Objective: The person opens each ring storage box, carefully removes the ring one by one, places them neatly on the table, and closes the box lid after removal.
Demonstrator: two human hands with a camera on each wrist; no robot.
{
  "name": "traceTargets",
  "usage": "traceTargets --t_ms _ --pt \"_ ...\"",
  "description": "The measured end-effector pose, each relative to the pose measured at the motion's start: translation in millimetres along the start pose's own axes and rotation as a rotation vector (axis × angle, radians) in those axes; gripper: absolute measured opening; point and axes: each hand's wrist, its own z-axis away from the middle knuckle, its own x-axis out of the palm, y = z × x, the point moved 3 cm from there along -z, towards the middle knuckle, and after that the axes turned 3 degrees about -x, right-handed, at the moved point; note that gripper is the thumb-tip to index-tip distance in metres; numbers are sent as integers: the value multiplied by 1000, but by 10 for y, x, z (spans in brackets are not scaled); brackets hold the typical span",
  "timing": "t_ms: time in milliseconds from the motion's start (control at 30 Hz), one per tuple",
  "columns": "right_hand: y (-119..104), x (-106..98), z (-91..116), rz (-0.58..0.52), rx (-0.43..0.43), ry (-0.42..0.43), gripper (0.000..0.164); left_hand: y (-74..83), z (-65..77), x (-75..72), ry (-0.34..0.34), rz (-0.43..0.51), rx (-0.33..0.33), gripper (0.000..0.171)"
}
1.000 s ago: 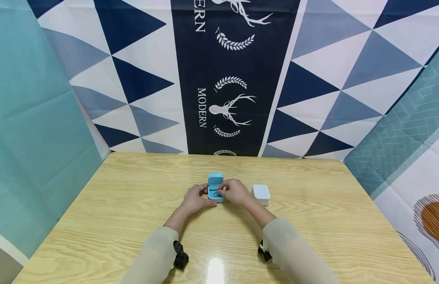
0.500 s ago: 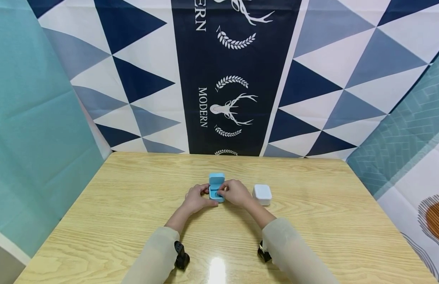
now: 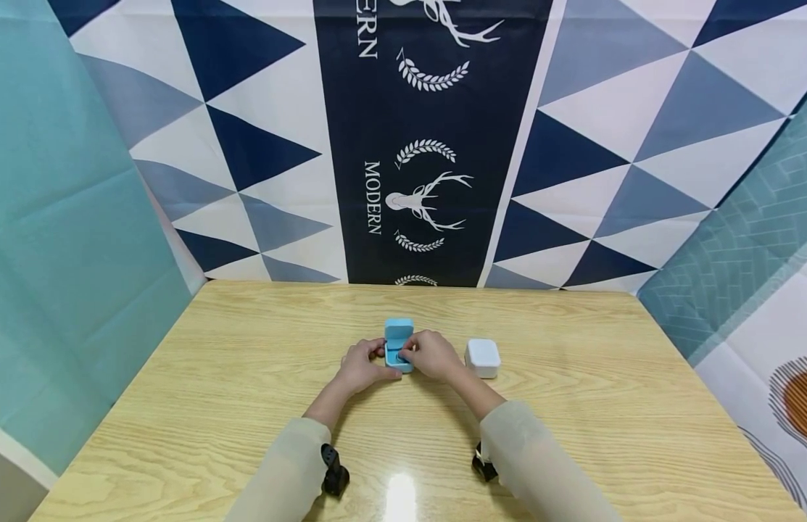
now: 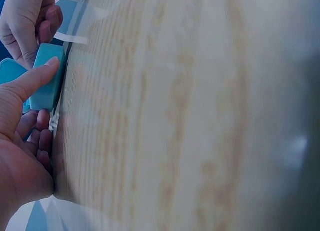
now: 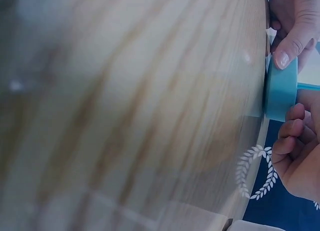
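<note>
A small light-blue ring box [image 3: 399, 328] stands on the table with its hinged lid raised. My left hand [image 3: 362, 365] holds the box from its left side, the thumb along the near face. In the left wrist view that thumb lies across the front of the blue box [image 4: 47, 97]. The thumb and forefinger of my right hand [image 3: 434, 354] pinch what looks like a small ring inside the box, mostly hidden by the fingertips. From the right wrist view, the right fingers curl close by the side of the box [image 5: 281, 93].
A white rounded box [image 3: 483, 357] sits just right of the right hand. The wooden table [image 3: 246, 341] ends at a patterned cloth [image 3: 412, 217] behind, with a teal cloth [image 3: 77, 217] hanging at the left. Black wrist cameras show at both sleeves.
Both hands stay at the box in nearly the same pose. The whole view shifts slightly; the box and white box keep their places.
</note>
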Motion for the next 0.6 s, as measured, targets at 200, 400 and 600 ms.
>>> traceTargets --t_ms 200,400,600 --pt "-9 -19 13 0 -20 6 15 17 9 0 -1 3 -2 73" --pt "-23 -45 27 -7 -13 21 16 16 20 2 -1 2 -10 74" --pt "-43 -80 47 -18 -19 23 16 2 19 9 -1 5 -13 74"
